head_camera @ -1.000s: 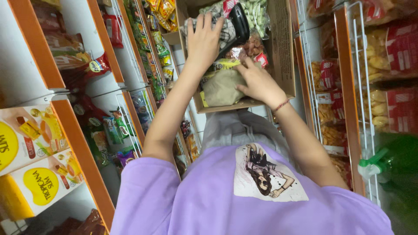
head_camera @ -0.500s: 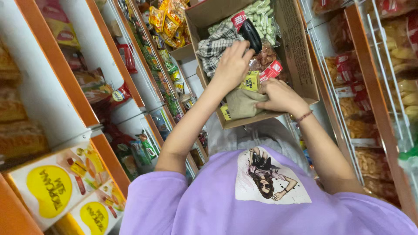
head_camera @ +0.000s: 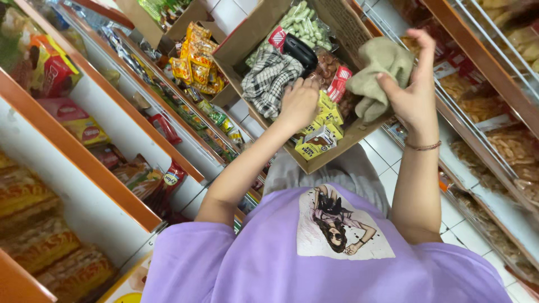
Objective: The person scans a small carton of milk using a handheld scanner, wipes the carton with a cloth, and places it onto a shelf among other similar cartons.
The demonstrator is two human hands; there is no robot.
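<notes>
My right hand (head_camera: 412, 92) is lifted to the right of a cardboard box (head_camera: 247, 42) and grips an olive-green cloth (head_camera: 379, 67) by its edge. My left hand (head_camera: 298, 104) reaches down into the box, fingers resting on small yellow cartons (head_camera: 323, 120) beside a black-and-white checked cloth (head_camera: 269, 78). The box also holds a black handheld device (head_camera: 300, 50), red-labelled packets (head_camera: 339, 84) and a bag of pale green pieces (head_camera: 300, 22). I wear a purple shirt with a printed picture.
Orange-edged white shelves (head_camera: 126, 163) full of snack packets line the left. Wire racks (head_camera: 494, 129) with bagged snacks line the right. Hanging yellow packets (head_camera: 193, 64) sit behind the box. A white tiled floor (head_camera: 387, 151) shows below.
My right hand has lifted the olive cloth out of the box and up to the right. My left hand has dropped lower onto the yellow cartons. The view has tilted down.
</notes>
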